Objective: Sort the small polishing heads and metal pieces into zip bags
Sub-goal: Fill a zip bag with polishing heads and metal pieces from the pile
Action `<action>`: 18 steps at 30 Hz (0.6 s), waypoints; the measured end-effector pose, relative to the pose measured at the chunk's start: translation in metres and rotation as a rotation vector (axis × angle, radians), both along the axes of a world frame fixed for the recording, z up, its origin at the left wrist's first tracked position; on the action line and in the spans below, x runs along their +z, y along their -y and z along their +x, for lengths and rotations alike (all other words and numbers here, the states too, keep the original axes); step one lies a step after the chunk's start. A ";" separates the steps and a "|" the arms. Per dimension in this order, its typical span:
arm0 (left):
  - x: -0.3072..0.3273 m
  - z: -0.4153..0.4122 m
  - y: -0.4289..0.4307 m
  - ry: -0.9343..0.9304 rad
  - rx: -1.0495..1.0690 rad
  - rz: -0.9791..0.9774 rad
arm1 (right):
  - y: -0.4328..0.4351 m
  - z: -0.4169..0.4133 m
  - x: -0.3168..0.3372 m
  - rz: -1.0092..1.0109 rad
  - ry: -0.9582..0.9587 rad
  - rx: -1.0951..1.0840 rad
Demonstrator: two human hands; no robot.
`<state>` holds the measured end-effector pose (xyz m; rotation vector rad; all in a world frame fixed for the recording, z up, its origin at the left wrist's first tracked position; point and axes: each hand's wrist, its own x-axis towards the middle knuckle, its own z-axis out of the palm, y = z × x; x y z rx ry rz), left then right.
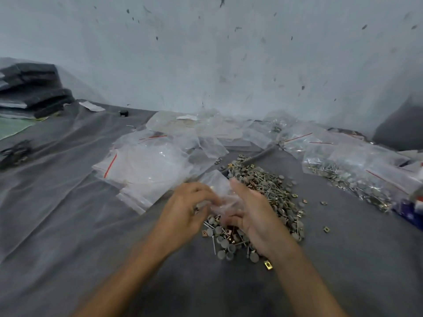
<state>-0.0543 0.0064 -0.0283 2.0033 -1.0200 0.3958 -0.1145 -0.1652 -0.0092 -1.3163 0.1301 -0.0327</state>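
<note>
From the head camera, both hands are close together over the grey desk. Between them is one small clear zip bag. The left hand has its fingers curled and pinches the near edge of the bag. The right hand holds the other side, with one finger sticking up beside the bag. The hands are a bit blurry, so just how each finger sits is hard to tell. It looks like the person is pulling the bag's mouth open.

The bag is very thin, soft and light. It will flop and crumple, and its slick sides may stick together. It is best held at the top edge, one side in each hand.

The pile of polishing heads and metal pieces lies right under and just past the right hand. The heads are little grey round pads on thin metal pins. The metal pieces are tiny gold squares. One gold square lies alone near the right wrist. They are all small, hard and light. The pins can roll and may poke the bag, so it is best to pinch up a few at a time.

Empty bags lie past the left hand. Filled bags lie well off to the side of the right hand.
</note>
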 end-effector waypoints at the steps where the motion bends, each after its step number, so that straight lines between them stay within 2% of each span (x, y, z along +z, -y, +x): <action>1: -0.001 -0.002 -0.001 -0.031 -0.072 0.046 | 0.000 0.003 -0.004 -0.051 0.028 -0.016; 3: -0.002 -0.003 -0.006 -0.132 -0.144 0.079 | 0.003 0.006 -0.011 -0.094 0.053 -0.076; 6: 0.000 0.003 -0.024 -0.297 0.105 -0.072 | 0.010 0.002 -0.020 -0.148 0.069 -0.137; 7: 0.004 0.006 -0.030 -0.417 0.183 -0.110 | 0.011 0.000 -0.024 -0.175 0.078 -0.129; 8: 0.008 0.009 -0.034 -0.606 0.175 -0.163 | 0.012 -0.003 -0.028 -0.189 0.072 -0.110; 10: 0.007 0.014 -0.038 -0.982 0.004 -0.277 | 0.012 -0.007 -0.030 -0.181 0.060 -0.043; 11: 0.006 0.013 -0.040 -1.049 -0.065 -0.269 | 0.011 -0.008 -0.029 -0.174 0.056 -0.005; 14: 0.006 0.007 -0.043 -1.024 -0.213 -0.195 | 0.014 -0.008 -0.022 -0.228 0.065 0.056; 18: 0.015 0.008 -0.054 -1.016 -0.299 -0.098 | 0.016 -0.010 -0.011 -0.379 0.083 0.104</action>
